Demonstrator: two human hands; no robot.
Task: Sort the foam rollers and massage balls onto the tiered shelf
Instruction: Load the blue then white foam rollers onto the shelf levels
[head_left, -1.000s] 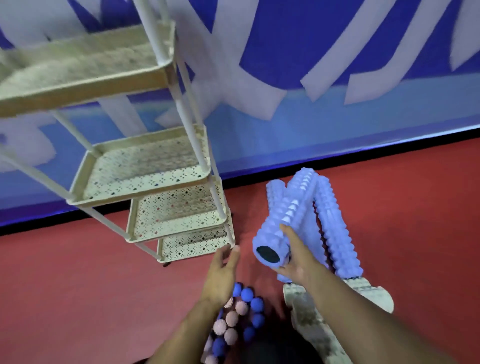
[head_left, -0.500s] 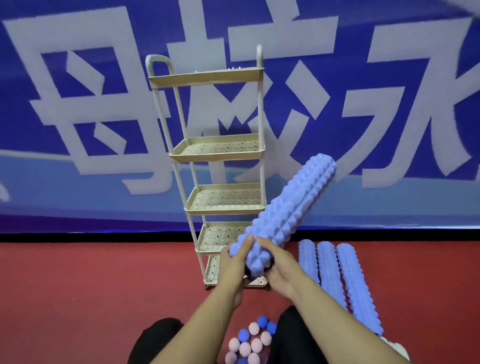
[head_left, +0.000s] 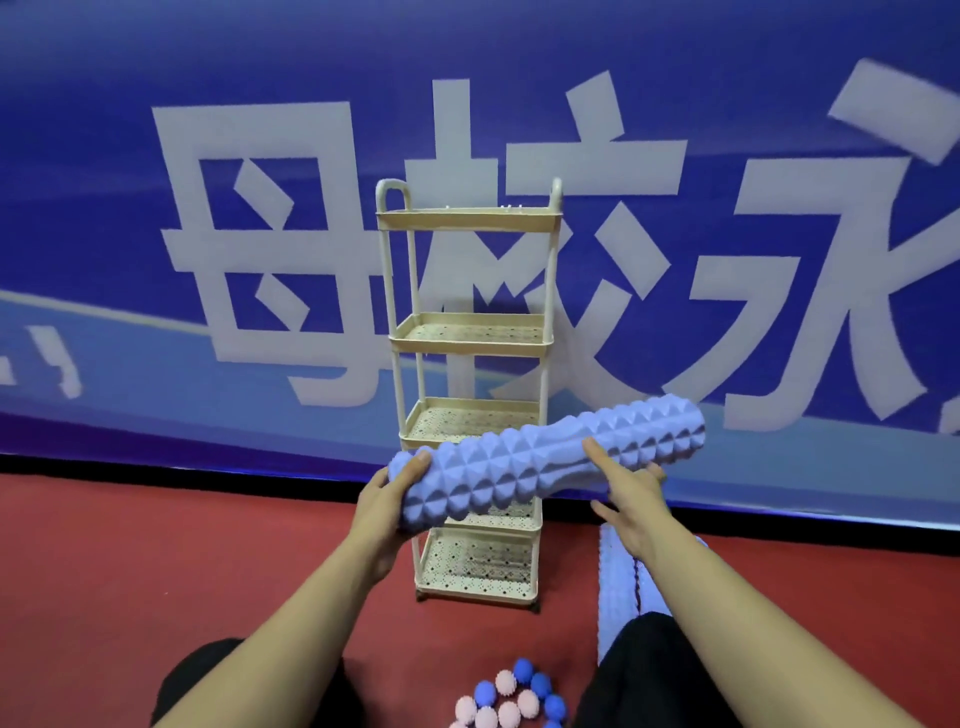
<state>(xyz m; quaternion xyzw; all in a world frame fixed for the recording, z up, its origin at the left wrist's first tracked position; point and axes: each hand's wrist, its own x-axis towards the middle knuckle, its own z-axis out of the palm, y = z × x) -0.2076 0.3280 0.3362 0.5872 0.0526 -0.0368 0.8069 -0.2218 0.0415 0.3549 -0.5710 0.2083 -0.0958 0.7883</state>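
I hold a lilac knobbed foam roller (head_left: 545, 462) almost level in front of the cream tiered shelf (head_left: 470, 343), at about the height of its fourth tier. My left hand (head_left: 387, 499) grips the roller's left end. My right hand (head_left: 626, 491) cups it from below near the middle, thumb on top. All the shelf's tiers that I can see are bare; the roller hides part of the fourth tier. Other lilac rollers (head_left: 615, 577) lie on the floor by my right arm. Pink and blue spiky massage balls (head_left: 506, 696) sit in a cluster between my knees.
Red floor (head_left: 156, 561) spreads to both sides of the shelf. A blue banner wall with large white characters (head_left: 260, 249) stands right behind it. My dark-trousered knees (head_left: 208, 675) frame the bottom of the view.
The roller swung from a steep tilt to nearly level. My right hand slid from the near end to its middle. The view now faces the shelf straight on.
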